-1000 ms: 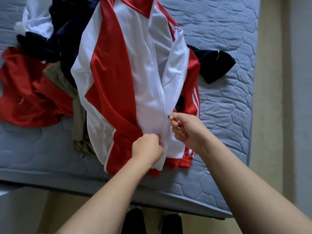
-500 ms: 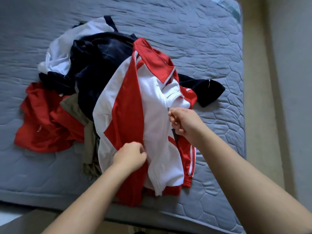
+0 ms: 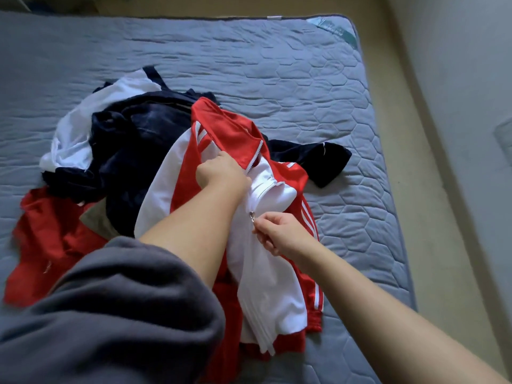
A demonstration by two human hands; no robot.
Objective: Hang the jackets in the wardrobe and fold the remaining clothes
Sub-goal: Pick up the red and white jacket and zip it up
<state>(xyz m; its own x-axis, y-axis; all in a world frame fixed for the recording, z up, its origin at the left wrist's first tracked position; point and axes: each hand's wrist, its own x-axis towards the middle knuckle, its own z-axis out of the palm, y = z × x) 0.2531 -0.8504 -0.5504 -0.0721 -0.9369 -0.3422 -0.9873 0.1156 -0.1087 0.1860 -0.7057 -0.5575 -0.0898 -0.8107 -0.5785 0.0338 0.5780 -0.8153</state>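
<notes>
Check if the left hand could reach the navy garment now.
Probably yes: the navy garment lies largely uncovered beside the left hand, nothing between them. But that hand grips the jacket near its collar and would have to let go first.

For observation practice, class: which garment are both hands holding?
The red-and-white jacket: the left hand grips it near the collar, the right hand pinches its zip pull. The navy garment and plain red garment lie unheld.

Dim, even, cool-toned light; shadows are faint and soft-edged. Wide-angle distortion bows the mattress [image 3: 304,65] edge and the wall [image 3: 457,65] at right. The grey sleeve [image 3: 110,314] close to the lens is blurred; the navy garment [image 3: 138,139] loses detail.
</notes>
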